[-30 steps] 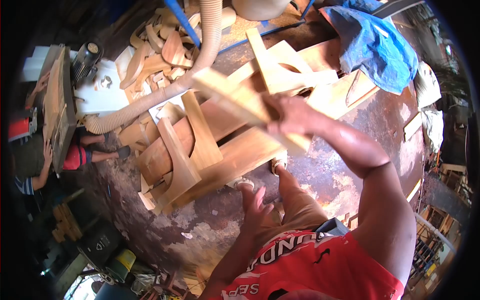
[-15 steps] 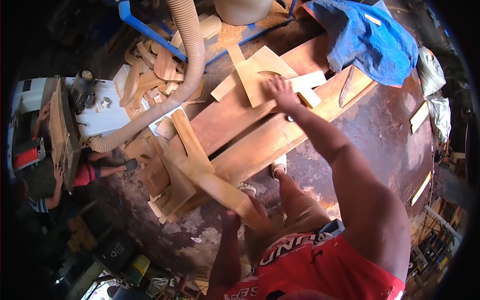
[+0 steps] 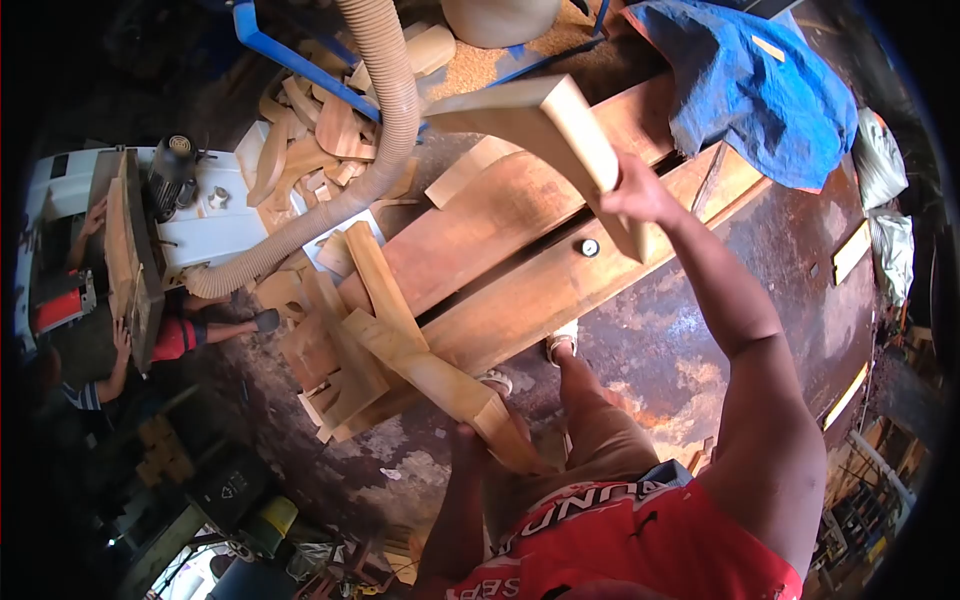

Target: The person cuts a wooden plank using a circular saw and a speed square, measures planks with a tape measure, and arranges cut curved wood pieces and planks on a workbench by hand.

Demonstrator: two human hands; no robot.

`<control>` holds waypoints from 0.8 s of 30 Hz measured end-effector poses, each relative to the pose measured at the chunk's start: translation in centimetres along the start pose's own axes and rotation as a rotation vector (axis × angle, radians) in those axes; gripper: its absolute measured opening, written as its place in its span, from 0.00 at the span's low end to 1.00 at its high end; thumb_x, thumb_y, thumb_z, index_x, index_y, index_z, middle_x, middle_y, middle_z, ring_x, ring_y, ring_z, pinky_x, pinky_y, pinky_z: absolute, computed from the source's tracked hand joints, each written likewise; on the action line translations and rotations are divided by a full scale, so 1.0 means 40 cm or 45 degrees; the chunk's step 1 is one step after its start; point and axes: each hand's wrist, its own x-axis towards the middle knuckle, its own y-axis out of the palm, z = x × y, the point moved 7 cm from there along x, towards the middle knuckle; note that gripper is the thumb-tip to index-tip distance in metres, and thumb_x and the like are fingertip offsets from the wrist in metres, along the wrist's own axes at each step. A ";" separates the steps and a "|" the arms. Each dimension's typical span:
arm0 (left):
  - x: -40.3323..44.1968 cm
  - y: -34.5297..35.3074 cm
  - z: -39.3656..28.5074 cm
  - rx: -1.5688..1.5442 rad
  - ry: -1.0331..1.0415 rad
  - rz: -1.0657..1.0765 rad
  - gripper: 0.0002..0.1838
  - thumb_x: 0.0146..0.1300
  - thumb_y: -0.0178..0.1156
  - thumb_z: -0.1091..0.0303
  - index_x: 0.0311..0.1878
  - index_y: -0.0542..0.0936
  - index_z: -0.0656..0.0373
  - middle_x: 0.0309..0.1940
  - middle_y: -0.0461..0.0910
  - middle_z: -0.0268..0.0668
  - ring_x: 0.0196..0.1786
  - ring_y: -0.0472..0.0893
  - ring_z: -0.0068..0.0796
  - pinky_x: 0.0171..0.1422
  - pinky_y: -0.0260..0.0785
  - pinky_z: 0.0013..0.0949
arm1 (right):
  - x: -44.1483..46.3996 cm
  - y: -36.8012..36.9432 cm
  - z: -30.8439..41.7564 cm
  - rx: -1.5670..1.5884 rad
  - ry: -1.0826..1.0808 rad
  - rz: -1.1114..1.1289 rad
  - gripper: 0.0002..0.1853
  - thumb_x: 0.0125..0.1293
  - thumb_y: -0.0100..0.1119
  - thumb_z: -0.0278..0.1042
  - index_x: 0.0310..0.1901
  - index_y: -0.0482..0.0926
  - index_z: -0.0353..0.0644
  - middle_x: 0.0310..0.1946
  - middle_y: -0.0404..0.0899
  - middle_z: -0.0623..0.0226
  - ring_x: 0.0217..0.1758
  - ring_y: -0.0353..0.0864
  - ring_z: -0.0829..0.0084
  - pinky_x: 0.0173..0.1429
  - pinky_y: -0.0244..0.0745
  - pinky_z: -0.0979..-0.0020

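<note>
Lifted above the planks, a pale curved wooden piece point(image 3: 540, 125) is tilted up on end. My right hand point(image 3: 640, 192) is wrapped round its near edge. Low in front of me, my left hand point(image 3: 468, 440) closes on the near end of another curved wooden piece point(image 3: 440, 385), its fingers mostly hidden under the wood. That piece slants across other cut wood on the left end of the planks. Beneath my right hand lie two long brown planks point(image 3: 520, 290) with a dark gap between them. A small round object point(image 3: 590, 247) with a white face sits on the nearer plank.
A ribbed hose point(image 3: 385, 90) curves down past a heap of offcuts point(image 3: 320, 130). Blue tarp point(image 3: 760, 100) covers the planks' far right end. On the left, another person's hand point(image 3: 120, 335) touches an upright board point(image 3: 125, 250) near a motor point(image 3: 170, 175).
My right hand, earlier spread flat on pale pieces on the planks, has gripped a curved wooden piece and raised it. My left hand keeps its hold, and its piece has turned slightly.
</note>
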 end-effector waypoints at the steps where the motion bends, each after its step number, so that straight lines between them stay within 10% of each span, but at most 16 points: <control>1: 0.001 -0.005 0.002 0.008 -0.015 -0.064 0.48 0.51 0.67 0.30 0.56 0.70 0.70 0.28 0.81 0.54 0.25 0.83 0.46 0.28 0.78 0.40 | 0.007 -0.026 0.013 0.081 0.038 -0.018 0.36 0.49 0.66 0.33 0.63 0.70 0.34 0.51 0.80 0.58 0.53 0.79 0.70 0.60 0.73 0.69; 4: 0.000 -0.011 0.014 -0.016 0.033 0.025 0.49 0.49 0.69 0.30 0.56 0.70 0.69 0.32 0.81 0.50 0.28 0.83 0.41 0.29 0.78 0.39 | 0.057 -0.052 -0.078 0.599 0.157 -0.002 0.30 0.57 0.61 0.34 0.61 0.71 0.33 0.49 0.80 0.61 0.50 0.80 0.72 0.57 0.76 0.70; 6: -0.001 -0.082 0.056 0.533 0.009 -0.103 0.57 0.47 0.43 0.13 0.51 0.75 0.67 0.41 0.79 0.39 0.45 0.83 0.33 0.52 0.78 0.40 | 0.096 -0.048 -0.179 0.756 0.247 0.057 0.29 0.59 0.60 0.35 0.61 0.71 0.33 0.48 0.80 0.62 0.48 0.80 0.73 0.55 0.77 0.70; 15: 0.033 -0.198 0.155 0.639 0.050 -0.274 0.54 0.49 0.45 0.14 0.49 0.76 0.66 0.37 0.81 0.39 0.40 0.83 0.31 0.48 0.78 0.39 | 0.192 -0.001 -0.480 1.012 0.616 0.296 0.24 0.62 0.60 0.40 0.57 0.75 0.37 0.47 0.82 0.57 0.48 0.83 0.67 0.53 0.79 0.64; 24: 0.048 -0.145 0.197 0.448 -0.100 -0.420 0.53 0.47 0.52 0.15 0.48 0.76 0.64 0.38 0.82 0.37 0.40 0.83 0.30 0.46 0.76 0.34 | 0.251 -0.078 -0.487 -0.111 0.380 0.084 0.50 0.46 0.78 0.48 0.67 0.65 0.30 0.62 0.73 0.43 0.61 0.78 0.57 0.66 0.71 0.61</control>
